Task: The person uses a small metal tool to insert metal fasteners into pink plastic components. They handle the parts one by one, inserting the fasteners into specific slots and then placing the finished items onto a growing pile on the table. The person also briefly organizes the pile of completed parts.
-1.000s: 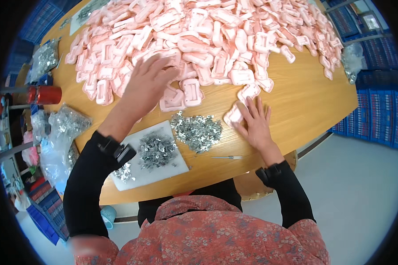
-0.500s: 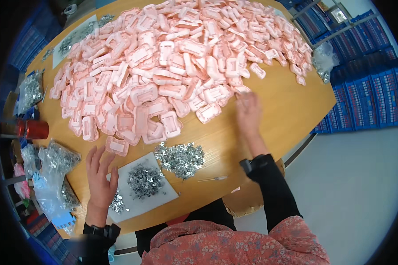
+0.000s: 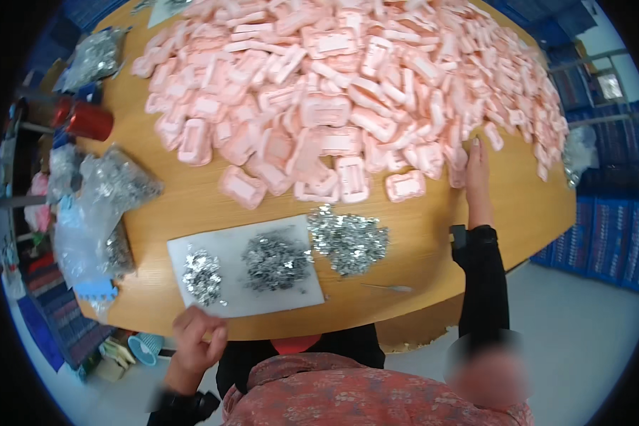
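Note:
A large heap of pale pink plastic shells (image 3: 326, 110), each with a rectangular slot, covers the far part of the table. My right hand (image 3: 477, 167) stands on edge against the heap's right front side, fingers stretched forward and touching the shells beside it. My left hand (image 3: 197, 341) is at the table's near edge, just below the white board (image 3: 227, 309). Its fingers are curled in and nothing shows in them. On the board lie a dark grey pile of small metal pieces (image 3: 275, 261) and a smaller shiny pile (image 3: 203, 277).
Another heap of silvery metal pieces (image 3: 351, 241) lies right of the board, with a thin pointed tool (image 3: 387, 287) nearby. Clear plastic bags (image 3: 117, 181) and a red cylinder (image 3: 90, 119) stand at the left. Blue bins (image 3: 607, 234) line the right side.
My left hand has drawn back from the heap to the table's near edge, its spread fingers now curled. My right hand has moved right along the heap's front. The view has turned and shifted.

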`<state>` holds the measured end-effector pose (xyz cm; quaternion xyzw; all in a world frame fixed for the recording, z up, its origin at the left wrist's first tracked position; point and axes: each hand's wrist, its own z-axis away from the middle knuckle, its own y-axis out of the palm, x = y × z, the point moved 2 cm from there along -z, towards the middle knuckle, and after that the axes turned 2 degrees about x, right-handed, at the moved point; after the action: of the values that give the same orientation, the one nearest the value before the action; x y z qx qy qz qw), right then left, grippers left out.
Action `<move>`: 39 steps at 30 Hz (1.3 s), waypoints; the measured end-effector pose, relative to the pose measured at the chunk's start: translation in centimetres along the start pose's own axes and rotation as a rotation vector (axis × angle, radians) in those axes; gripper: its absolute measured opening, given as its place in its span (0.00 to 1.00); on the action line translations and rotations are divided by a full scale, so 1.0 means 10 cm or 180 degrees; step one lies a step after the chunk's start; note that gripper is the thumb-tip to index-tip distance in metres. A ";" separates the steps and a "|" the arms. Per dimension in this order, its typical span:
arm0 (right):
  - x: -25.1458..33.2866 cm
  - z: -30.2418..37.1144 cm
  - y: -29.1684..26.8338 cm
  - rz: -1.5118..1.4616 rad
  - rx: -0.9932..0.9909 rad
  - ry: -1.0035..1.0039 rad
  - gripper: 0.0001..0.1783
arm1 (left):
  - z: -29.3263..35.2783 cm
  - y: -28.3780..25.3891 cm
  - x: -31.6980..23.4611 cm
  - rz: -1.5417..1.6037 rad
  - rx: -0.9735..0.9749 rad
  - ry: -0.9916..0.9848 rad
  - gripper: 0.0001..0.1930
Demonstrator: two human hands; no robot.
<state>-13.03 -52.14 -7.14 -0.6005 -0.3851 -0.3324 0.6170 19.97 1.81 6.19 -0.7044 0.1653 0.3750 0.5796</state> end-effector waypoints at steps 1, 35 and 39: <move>-0.30 -0.13 -0.21 0.0396 -0.0272 -0.0363 0.31 | 0.12 -0.05 0.01 0.0062 0.0177 0.0063 0.05; 1.28 -0.29 1.43 -0.0252 0.1090 -0.0651 0.52 | -2.73 0.46 0.46 -0.2147 -0.0006 0.0986 0.22; 1.11 -0.32 1.18 -0.0541 0.1119 -0.0415 0.46 | -2.58 0.23 0.59 -0.2251 0.0017 0.0911 0.20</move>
<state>2.82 -54.09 -3.13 -0.4692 -0.5256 -0.2713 0.6558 31.06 -21.90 1.61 -0.7617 -0.0077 0.0492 0.6461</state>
